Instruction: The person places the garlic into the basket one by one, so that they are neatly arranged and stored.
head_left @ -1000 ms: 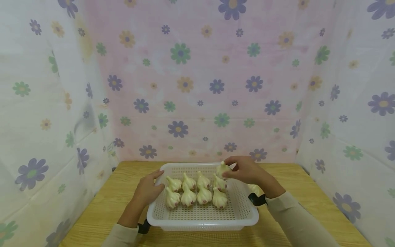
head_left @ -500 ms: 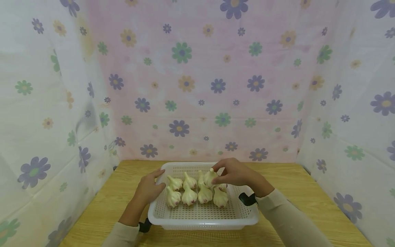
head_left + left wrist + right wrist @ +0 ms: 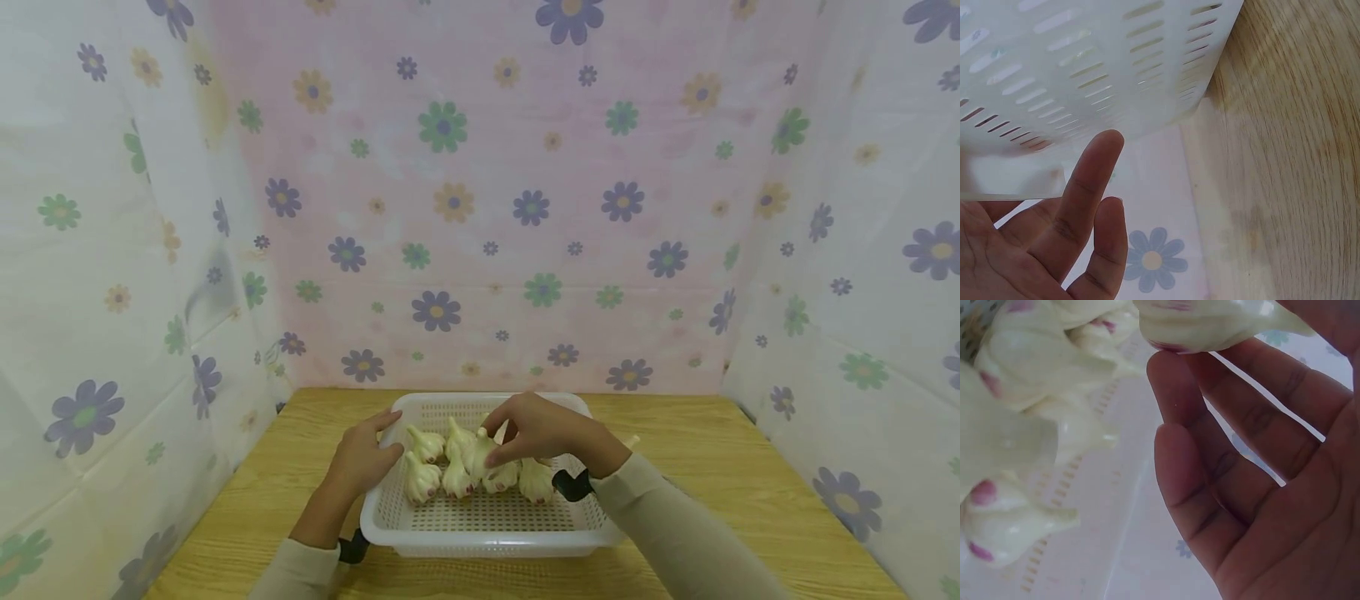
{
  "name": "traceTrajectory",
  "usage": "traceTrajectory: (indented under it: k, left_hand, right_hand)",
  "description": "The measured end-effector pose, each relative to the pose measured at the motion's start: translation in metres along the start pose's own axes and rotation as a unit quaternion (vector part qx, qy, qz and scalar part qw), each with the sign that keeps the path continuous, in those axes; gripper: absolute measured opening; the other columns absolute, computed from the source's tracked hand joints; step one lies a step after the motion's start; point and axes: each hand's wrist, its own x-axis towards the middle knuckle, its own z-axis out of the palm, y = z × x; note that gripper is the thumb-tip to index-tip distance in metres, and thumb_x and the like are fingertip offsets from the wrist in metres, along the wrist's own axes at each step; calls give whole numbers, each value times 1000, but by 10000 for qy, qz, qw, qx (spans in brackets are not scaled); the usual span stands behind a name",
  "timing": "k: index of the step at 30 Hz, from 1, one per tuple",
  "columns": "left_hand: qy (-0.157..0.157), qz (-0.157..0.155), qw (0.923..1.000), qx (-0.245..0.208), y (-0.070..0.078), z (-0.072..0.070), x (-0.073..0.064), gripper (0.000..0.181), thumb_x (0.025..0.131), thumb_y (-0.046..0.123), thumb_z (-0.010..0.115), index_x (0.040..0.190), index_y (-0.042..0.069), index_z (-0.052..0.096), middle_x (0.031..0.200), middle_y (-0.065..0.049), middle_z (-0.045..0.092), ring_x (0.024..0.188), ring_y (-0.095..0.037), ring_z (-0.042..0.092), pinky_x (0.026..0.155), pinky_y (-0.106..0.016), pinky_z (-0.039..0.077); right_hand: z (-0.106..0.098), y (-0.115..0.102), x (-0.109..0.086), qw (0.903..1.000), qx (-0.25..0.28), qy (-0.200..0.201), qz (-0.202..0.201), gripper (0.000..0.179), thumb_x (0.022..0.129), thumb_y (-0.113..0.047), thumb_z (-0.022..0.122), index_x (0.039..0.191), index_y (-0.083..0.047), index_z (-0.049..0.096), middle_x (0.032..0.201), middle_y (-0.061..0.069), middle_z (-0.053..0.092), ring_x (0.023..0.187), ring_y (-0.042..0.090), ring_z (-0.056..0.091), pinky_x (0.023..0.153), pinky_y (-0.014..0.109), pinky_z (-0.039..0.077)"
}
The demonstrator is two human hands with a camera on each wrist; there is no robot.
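My right hand (image 3: 543, 429) pinches a garlic bulb (image 3: 478, 457) by thumb and fingertips, above other bulbs in a white plastic basket (image 3: 495, 539). In the right wrist view the held bulb (image 3: 1204, 325) lies across the fingertips at the top. Two rows of garlic bulbs (image 3: 422, 479) sit in the basket, some partly hidden by that hand. At the basket's left side, my left hand (image 3: 358, 462) holds the rim, thumb over it. The left wrist view shows its fingers (image 3: 1088, 181) under the rim, beside the slotted outer wall.
The basket stands on a wood-grain table (image 3: 300, 433). Behind my right forearm, the stem of another garlic bulb (image 3: 633, 441) shows right of the basket. Flower-printed cloth (image 3: 487, 167) closes in the back and both sides.
My right hand has carried the garlic bulb leftward and toward me, from the basket's back right corner to above the middle bulbs. The left hand stays at the rim.
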Motion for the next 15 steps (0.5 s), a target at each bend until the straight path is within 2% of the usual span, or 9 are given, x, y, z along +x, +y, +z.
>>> traceTrajectory:
  k: [5,9,15]
  left_hand:
    - [-23,-11,10000,-38,-1,1,1,61,87,13,66,148,12,59,161,-13,45,41,-10,29,40,-25,45]
    - [-14,18,10000,-19,-1,0,1,61,87,13,66,147,11,59,161,-14,45,41,-10,28,40,-25,45]
    - [14,4,10000,30,1,-1,0,61,86,13,66,147,10,60,160,-15,46,43,-11,49,40,-24,43]
  right_hand:
    - [7,-8,11,9996,217,-153,85,47,85,-39,84,126,-17,75,130,2,72,87,6,75,77,24,60]
    - [13,-15,19,9997,149,-216,-15,41,85,-37,85,122,-20,78,126,0,73,87,4,73,79,23,59]
    - [27,-24,33,9986,-136,-432,-257,35,85,-36,85,116,-23,80,119,-9,75,102,10,72,85,23,59]
